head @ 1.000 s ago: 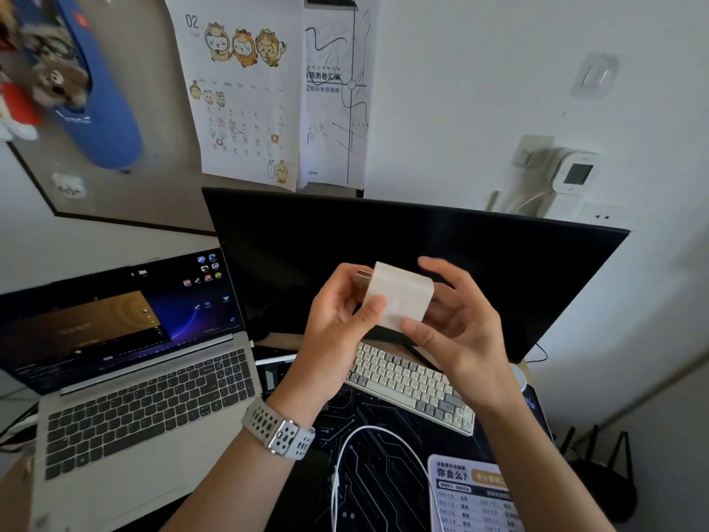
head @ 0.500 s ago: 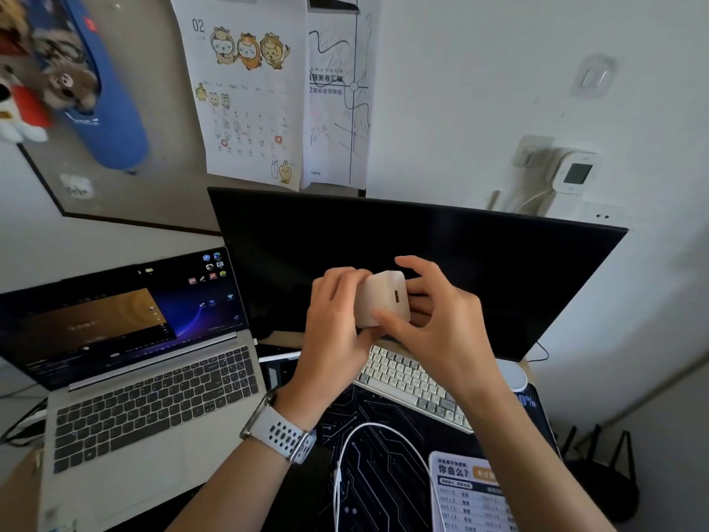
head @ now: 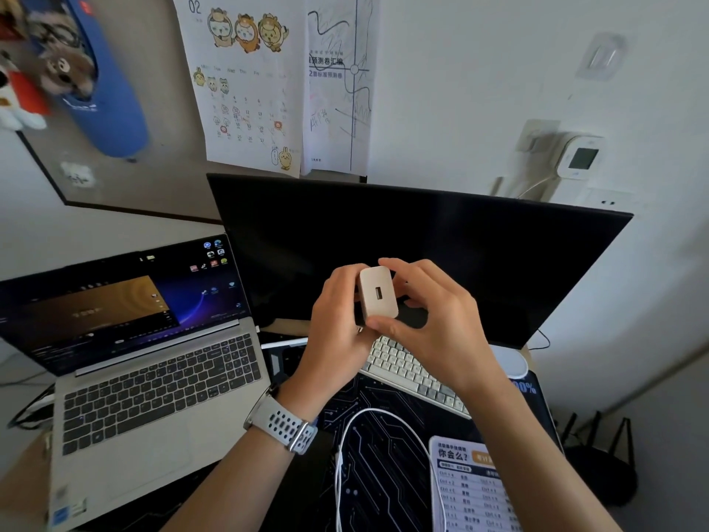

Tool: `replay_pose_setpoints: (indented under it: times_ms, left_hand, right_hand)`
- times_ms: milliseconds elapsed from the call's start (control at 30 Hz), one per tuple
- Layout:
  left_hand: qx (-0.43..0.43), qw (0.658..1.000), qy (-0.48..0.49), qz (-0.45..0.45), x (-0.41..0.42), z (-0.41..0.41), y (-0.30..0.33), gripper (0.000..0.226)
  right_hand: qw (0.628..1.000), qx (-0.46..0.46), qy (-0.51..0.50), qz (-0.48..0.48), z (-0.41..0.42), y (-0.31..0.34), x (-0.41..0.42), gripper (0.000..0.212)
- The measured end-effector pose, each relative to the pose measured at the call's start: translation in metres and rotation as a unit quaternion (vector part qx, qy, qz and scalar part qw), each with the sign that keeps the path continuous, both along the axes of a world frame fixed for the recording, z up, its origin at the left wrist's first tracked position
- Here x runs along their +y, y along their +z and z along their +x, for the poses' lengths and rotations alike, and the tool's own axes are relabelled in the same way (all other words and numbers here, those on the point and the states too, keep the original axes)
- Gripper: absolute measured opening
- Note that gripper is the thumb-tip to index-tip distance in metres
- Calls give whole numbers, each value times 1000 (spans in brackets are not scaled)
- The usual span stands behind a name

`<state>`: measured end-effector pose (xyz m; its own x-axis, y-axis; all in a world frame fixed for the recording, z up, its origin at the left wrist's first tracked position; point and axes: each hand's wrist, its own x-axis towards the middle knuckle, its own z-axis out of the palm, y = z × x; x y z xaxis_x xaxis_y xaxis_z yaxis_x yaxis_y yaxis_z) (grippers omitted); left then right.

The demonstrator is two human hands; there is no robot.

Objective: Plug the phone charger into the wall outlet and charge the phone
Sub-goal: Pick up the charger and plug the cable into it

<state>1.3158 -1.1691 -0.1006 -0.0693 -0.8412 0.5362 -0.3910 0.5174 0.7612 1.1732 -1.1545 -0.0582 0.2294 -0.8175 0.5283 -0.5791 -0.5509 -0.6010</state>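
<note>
A white charger block (head: 378,297) is held up in front of the dark monitor, its USB port face turned toward me. My left hand (head: 337,332) grips its left side and back. My right hand (head: 429,320) pinches it with the thumb below and fingers over the top. A white charging cable (head: 347,447) lies looped on the black desk mat beneath my wrists. A white wall outlet (head: 608,201) sits on the wall at the right, just above the monitor's top edge. No phone is visible.
An open laptop (head: 153,378) stands at the left. A wide black monitor (head: 422,243) fills the middle, with a white keyboard (head: 410,374) under it. A printed card (head: 472,489) lies at the front right. A small white device (head: 581,159) with cords hangs above the outlet.
Both hands have rotated the charger block, so its USB port face now points toward me. The block has sunk slightly in front of the monitor.
</note>
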Motion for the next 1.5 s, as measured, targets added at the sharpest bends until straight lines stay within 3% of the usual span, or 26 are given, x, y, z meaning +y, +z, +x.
replay_pose_setpoints:
  times_ms: [533, 967, 1133, 1267, 1500]
  left_hand:
    - [83, 981, -30, 171, 33, -1, -73, 43]
    - [81, 963, -20, 255, 61, -5, -130, 47]
    - [63, 961, 32, 269, 59, 7, -146, 41]
    - [44, 964, 61, 256, 57, 19, -152, 39]
    - [100, 953, 107, 264, 54, 37, -151, 39]
  right_hand:
    - [990, 92, 22, 103, -8, -75, 9, 62]
    - [974, 57, 76, 205, -19, -131, 33, 54]
    - [965, 145, 69, 205, -33, -165, 40, 49]
    - [930, 229, 151, 244, -35, -200, 51, 37]
    - [813, 382, 301, 320, -17, -249, 76, 54]
